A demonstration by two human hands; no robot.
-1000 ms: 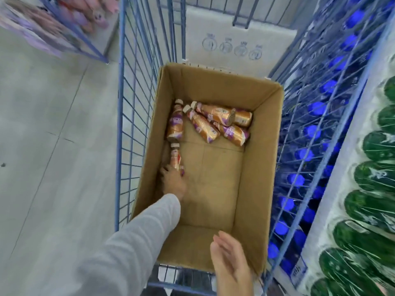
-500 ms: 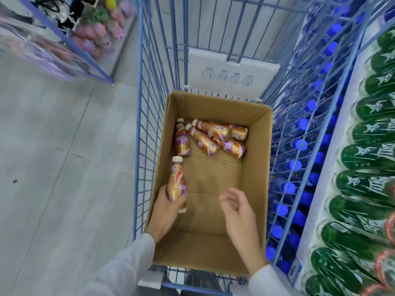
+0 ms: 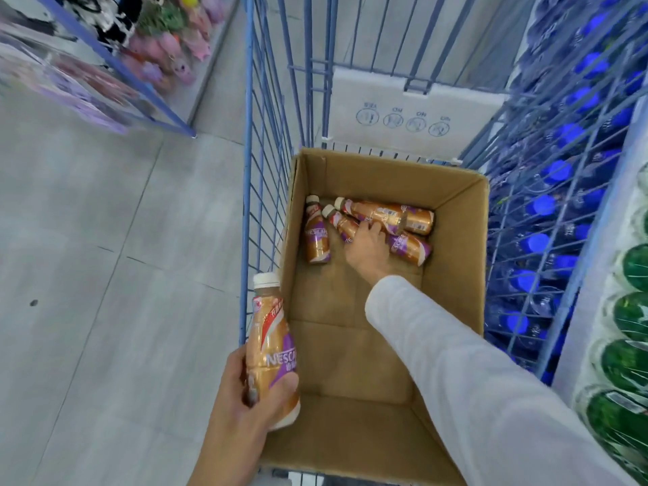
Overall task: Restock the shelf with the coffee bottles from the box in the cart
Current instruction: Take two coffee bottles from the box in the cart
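Underfoot, a grey tiled floor (image 3: 105,240); far left, a blue-framed rack of pink plush toys (image 3: 168,47). Straight ahead, a blue wire cart (image 3: 252,170), with a white card (image 3: 403,110) of round symbols on its far wall. Along the right, behind the wire, rows of blue-capped bottles (image 3: 547,205); nearer the edge, green bottles (image 3: 631,363) in clear wrap. Inside the cart, an open cardboard box (image 3: 456,275).

At the far end of the box floor, four coffee bottles on their sides: a left bottle (image 3: 317,236) along the left wall, cap away; a top bottle (image 3: 385,215) lying crosswise; a diagonal bottle (image 3: 336,219) just beneath it; a lower bottle (image 3: 408,245) to the right.

Left grip (image 3: 242,408) at the near left of the box — fingers and thumb wrapped round the lower half of a held bottle (image 3: 271,342), upright, white cap on top, in front of the box's left wall.

Right grip (image 3: 368,247) deep in the box, palm down, fingers laid over the diagonal bottle and touching the top one — clasping or merely resting, cannot tell. Right arm stretched forward from the lower right, pale sleeve (image 3: 473,380) down to the wrist.
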